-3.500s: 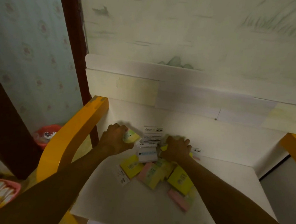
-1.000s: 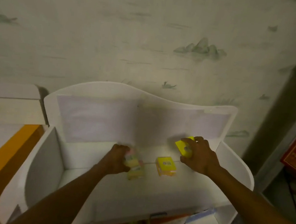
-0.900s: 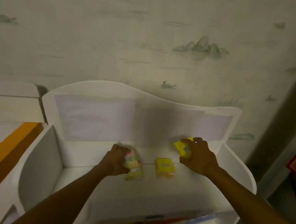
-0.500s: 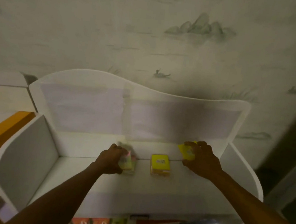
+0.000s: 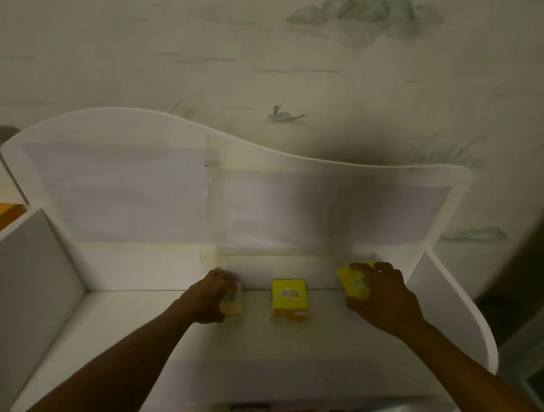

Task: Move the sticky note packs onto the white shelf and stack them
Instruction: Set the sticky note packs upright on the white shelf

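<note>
Yellow labelled stack on white shelf; left hand, right hand each around yellow packs.

— Since the tabletop pile? Carried over to the white shelf.
— Left hand pack? Lowered beside the yellow stack; right hand pack lowered too.

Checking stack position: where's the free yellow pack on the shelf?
In the head view, the yellow pack sits on the white shelf, near the back panel, between the left hand and the right hand, touching neither.
</note>
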A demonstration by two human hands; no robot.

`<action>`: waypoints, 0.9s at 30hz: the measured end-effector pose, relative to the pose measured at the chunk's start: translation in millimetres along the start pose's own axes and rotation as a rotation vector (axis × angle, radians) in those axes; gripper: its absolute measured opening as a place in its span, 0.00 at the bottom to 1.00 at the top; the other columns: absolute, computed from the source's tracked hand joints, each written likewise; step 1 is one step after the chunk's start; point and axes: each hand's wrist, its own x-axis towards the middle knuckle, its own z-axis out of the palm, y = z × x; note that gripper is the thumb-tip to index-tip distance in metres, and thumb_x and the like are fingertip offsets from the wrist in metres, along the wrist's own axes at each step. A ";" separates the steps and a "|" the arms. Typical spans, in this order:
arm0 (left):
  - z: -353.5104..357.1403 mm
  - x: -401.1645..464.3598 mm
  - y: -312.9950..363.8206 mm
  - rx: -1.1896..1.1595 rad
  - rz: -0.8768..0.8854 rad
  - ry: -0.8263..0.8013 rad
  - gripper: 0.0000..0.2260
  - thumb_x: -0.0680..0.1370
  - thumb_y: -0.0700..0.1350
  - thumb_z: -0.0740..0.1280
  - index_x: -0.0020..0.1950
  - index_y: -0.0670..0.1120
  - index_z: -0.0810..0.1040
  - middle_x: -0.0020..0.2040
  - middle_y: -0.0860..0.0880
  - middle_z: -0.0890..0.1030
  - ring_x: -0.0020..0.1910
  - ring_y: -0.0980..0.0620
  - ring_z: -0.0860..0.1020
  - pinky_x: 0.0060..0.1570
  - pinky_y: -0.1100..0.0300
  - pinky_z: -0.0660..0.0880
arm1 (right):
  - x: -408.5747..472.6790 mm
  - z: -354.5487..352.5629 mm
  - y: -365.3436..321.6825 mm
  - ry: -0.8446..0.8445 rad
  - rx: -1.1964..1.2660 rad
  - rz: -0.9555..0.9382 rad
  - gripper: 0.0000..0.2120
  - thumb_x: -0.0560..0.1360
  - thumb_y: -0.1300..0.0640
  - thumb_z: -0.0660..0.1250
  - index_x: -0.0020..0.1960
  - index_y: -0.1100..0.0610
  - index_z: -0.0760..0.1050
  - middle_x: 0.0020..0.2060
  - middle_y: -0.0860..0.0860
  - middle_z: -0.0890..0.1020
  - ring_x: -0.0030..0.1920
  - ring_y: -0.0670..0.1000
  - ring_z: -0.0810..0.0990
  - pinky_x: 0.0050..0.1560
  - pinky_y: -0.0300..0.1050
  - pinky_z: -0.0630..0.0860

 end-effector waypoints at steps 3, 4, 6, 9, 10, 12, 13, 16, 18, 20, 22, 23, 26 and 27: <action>5.6 2.9 0.3 -0.003 0.042 0.012 0.29 0.68 0.38 0.72 0.69 0.44 0.72 0.73 0.48 0.64 0.72 0.49 0.61 0.68 0.62 0.62 | 1.1 -2.4 6.7 -0.009 -0.002 0.023 0.33 0.71 0.46 0.71 0.73 0.42 0.62 0.70 0.52 0.64 0.71 0.55 0.61 0.62 0.52 0.71; 6.4 3.2 0.7 0.000 0.049 0.011 0.29 0.68 0.38 0.71 0.69 0.44 0.71 0.73 0.47 0.64 0.71 0.48 0.61 0.68 0.61 0.62 | 1.5 -3.0 8.4 -0.005 -0.003 0.027 0.33 0.71 0.46 0.71 0.73 0.42 0.62 0.70 0.52 0.64 0.71 0.55 0.62 0.62 0.52 0.71; 6.6 3.0 1.5 0.014 0.052 0.008 0.29 0.69 0.38 0.71 0.70 0.45 0.71 0.72 0.47 0.64 0.70 0.47 0.63 0.67 0.59 0.65 | 2.5 -3.8 10.4 -0.001 -0.006 0.025 0.33 0.71 0.46 0.71 0.73 0.42 0.62 0.70 0.52 0.64 0.71 0.55 0.62 0.62 0.52 0.71; 8.2 1.2 1.6 -0.006 0.035 0.015 0.32 0.67 0.38 0.73 0.70 0.48 0.69 0.70 0.47 0.64 0.68 0.46 0.67 0.64 0.55 0.70 | 4.0 -6.1 8.2 0.000 0.000 0.017 0.33 0.70 0.46 0.71 0.73 0.42 0.62 0.70 0.52 0.63 0.71 0.54 0.62 0.62 0.52 0.72; 8.1 -0.4 2.2 -0.009 0.022 0.014 0.33 0.67 0.40 0.73 0.71 0.49 0.68 0.71 0.48 0.63 0.69 0.46 0.66 0.65 0.54 0.70 | 4.4 -7.2 6.2 -0.003 0.000 0.012 0.34 0.70 0.46 0.71 0.73 0.42 0.62 0.70 0.51 0.63 0.71 0.54 0.62 0.62 0.51 0.72; 3.8 -6.4 5.8 -0.008 -0.026 0.002 0.36 0.68 0.45 0.75 0.73 0.51 0.65 0.75 0.49 0.60 0.72 0.48 0.62 0.68 0.53 0.68 | 5.9 -8.2 0.9 -0.001 0.000 -0.009 0.34 0.71 0.46 0.71 0.73 0.42 0.62 0.70 0.51 0.63 0.71 0.54 0.62 0.62 0.50 0.71; -0.4 -9.7 7.7 -0.004 -0.052 0.002 0.37 0.69 0.49 0.75 0.74 0.53 0.63 0.76 0.50 0.59 0.73 0.49 0.61 0.68 0.53 0.67 | 6.9 -8.2 -2.3 0.003 -0.001 -0.022 0.34 0.71 0.46 0.71 0.73 0.43 0.62 0.70 0.51 0.63 0.70 0.54 0.62 0.62 0.50 0.71; -20.3 -18.0 9.8 0.023 -0.091 0.051 0.36 0.70 0.56 0.72 0.75 0.54 0.61 0.75 0.52 0.61 0.73 0.51 0.62 0.68 0.54 0.66 | 11.8 -6.4 -15.4 0.000 -0.016 -0.056 0.33 0.71 0.45 0.70 0.73 0.44 0.61 0.70 0.52 0.62 0.70 0.55 0.62 0.61 0.49 0.70; -41.3 -26.0 12.0 0.044 -0.104 0.103 0.37 0.70 0.59 0.71 0.76 0.53 0.60 0.76 0.53 0.62 0.73 0.52 0.62 0.69 0.55 0.65 | 16.2 -3.8 -26.8 -0.007 -0.012 -0.066 0.33 0.71 0.45 0.69 0.73 0.45 0.61 0.70 0.53 0.62 0.70 0.55 0.61 0.61 0.49 0.70; -64.2 -34.6 14.4 0.063 -0.100 0.163 0.38 0.70 0.62 0.71 0.75 0.54 0.60 0.75 0.53 0.62 0.73 0.52 0.62 0.69 0.55 0.64 | 21.3 -0.4 -39.5 -0.028 0.001 -0.075 0.34 0.71 0.46 0.69 0.74 0.46 0.61 0.69 0.53 0.62 0.70 0.56 0.61 0.62 0.50 0.70; -85.2 -42.2 16.5 0.083 -0.099 0.218 0.38 0.69 0.64 0.70 0.75 0.54 0.61 0.75 0.53 0.63 0.73 0.52 0.63 0.68 0.54 0.65 | 25.2 5.2 -52.1 -0.054 0.003 -0.086 0.34 0.70 0.47 0.70 0.73 0.47 0.62 0.68 0.55 0.63 0.70 0.58 0.61 0.61 0.51 0.71; -94.4 -45.2 17.4 0.107 -0.107 0.237 0.38 0.69 0.64 0.70 0.75 0.54 0.62 0.75 0.53 0.64 0.72 0.51 0.64 0.68 0.54 0.66 | 26.8 9.2 -57.9 -0.063 0.007 -0.092 0.34 0.70 0.48 0.70 0.73 0.47 0.63 0.66 0.55 0.64 0.69 0.58 0.62 0.61 0.51 0.71; -118.2 -56.4 19.5 0.150 -0.148 0.262 0.37 0.70 0.62 0.70 0.75 0.53 0.62 0.74 0.53 0.64 0.72 0.50 0.64 0.67 0.52 0.67 | 29.4 24.1 -74.7 -0.083 0.002 -0.097 0.33 0.70 0.49 0.70 0.72 0.50 0.64 0.63 0.57 0.66 0.67 0.60 0.64 0.58 0.50 0.71; -124.1 -61.0 19.7 0.154 -0.159 0.271 0.37 0.70 0.62 0.70 0.74 0.52 0.62 0.74 0.52 0.65 0.72 0.50 0.64 0.67 0.51 0.67 | 30.0 29.5 -79.6 -0.092 -0.004 -0.098 0.33 0.69 0.49 0.70 0.72 0.50 0.64 0.63 0.57 0.66 0.67 0.60 0.64 0.58 0.50 0.72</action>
